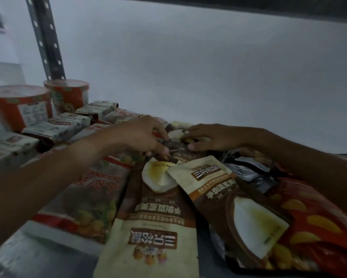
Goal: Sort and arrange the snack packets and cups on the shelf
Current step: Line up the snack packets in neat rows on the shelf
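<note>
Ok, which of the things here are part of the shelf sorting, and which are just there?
Part of the job:
left hand and right hand, both on a brown packet
egg packets
red packet
white packs
cups

Just there:
upright
wall

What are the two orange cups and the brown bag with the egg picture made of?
The orange cups look like printed paper or thin card with flat foil-like lids, though the dim picture leaves that unsure. The brown egg packet seems to be thin, soft plastic film: it creases and shines a little under the left hand and right hand.
</note>
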